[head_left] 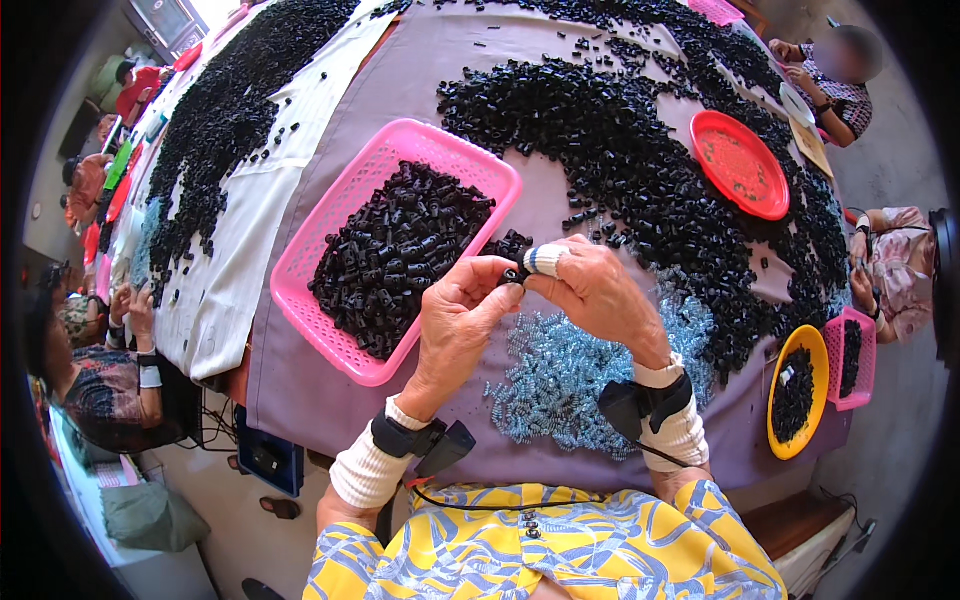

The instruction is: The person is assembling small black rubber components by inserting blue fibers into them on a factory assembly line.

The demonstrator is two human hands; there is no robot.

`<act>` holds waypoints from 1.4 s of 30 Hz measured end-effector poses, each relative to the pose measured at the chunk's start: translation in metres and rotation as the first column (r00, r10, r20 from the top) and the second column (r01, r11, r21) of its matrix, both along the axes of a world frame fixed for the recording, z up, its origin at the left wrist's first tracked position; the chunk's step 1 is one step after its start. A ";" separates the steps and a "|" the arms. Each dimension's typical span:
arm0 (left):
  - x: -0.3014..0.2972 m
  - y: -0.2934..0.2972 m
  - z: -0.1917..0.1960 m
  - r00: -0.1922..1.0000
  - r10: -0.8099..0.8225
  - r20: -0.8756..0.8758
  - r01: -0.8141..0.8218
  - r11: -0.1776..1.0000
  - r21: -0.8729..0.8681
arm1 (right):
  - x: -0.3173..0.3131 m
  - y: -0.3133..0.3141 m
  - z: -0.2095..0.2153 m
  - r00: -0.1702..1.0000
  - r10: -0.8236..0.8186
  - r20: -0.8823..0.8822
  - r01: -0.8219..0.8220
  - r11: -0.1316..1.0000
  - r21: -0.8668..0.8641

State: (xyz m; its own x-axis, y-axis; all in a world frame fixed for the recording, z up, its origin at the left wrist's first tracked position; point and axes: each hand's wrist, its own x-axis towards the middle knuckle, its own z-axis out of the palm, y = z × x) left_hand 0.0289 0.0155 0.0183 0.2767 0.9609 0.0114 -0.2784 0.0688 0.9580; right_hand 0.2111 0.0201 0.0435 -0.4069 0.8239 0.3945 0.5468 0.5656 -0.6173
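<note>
My left hand (462,315) and my right hand (592,292) meet above the table, fingertips pinched together on a small black plastic part (512,275). My right index finger wears a striped white-and-blue wrap. Just below my hands lies a heap of small pale blue springs (560,385). A pink basket (345,205) full of black parts stands to the left of my hands. Both wrists carry white cuffs and black strapped devices.
A large spread of black parts (640,150) covers the purple cloth beyond my hands. A red plate (740,165), a yellow plate (798,395) and a small pink basket (850,360) sit at the right. Other people sit at the left and right edges.
</note>
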 end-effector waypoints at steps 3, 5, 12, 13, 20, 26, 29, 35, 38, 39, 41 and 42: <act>0.001 0.001 0.000 1.000 -0.019 -0.022 0.019 1.000 -0.002 | 0.003 -0.002 0.005 0.998 0.026 0.055 -0.027 0.999 0.021; 0.001 0.001 0.002 0.999 -0.045 0.016 0.046 0.998 -0.047 | 0.006 -0.004 0.011 0.999 0.008 0.031 -0.010 0.998 0.055; 0.003 0.004 0.005 0.997 -0.037 0.071 0.044 0.995 -0.093 | -0.006 -0.004 0.004 0.980 -0.158 -0.125 0.185 0.950 0.253; 0.003 0.005 0.004 0.998 -0.043 0.042 0.046 0.996 -0.073 | -0.007 -0.003 0.004 0.981 -0.153 -0.121 0.180 0.951 0.253; 0.000 0.004 0.004 0.999 -0.039 -0.013 0.038 0.999 -0.036 | -0.015 -0.004 0.001 0.980 -0.189 -0.054 0.196 0.910 0.365; 0.000 0.003 0.005 0.998 -0.001 -0.060 0.000 1.000 -0.020 | -0.015 -0.005 0.001 0.984 -0.178 0.021 0.155 0.904 0.398; -0.001 0.003 0.001 0.988 0.058 -0.146 -0.050 0.997 0.055 | -0.017 -0.008 0.003 0.981 -0.182 0.062 0.142 0.903 0.405; -0.002 0.002 0.002 0.970 0.100 -0.220 -0.062 0.983 0.173 | -0.017 -0.011 0.001 0.964 -0.223 0.142 0.155 0.912 0.380; -0.002 0.004 0.000 0.971 0.097 -0.218 -0.054 0.979 0.197 | -0.018 -0.012 0.001 0.954 -0.256 0.158 0.183 0.910 0.372; -0.003 0.005 0.000 0.971 0.094 -0.219 -0.052 0.980 0.193 | -0.018 -0.012 0.000 0.948 -0.271 0.166 0.194 0.908 0.370; -0.003 0.007 -0.001 0.968 0.109 -0.226 -0.062 0.977 0.205 | -0.019 -0.014 -0.001 0.951 -0.261 0.168 0.190 0.918 0.348; -0.003 0.007 -0.001 0.968 0.106 -0.227 -0.060 0.978 0.202 | -0.019 -0.014 -0.001 0.953 -0.250 0.170 0.184 0.926 0.329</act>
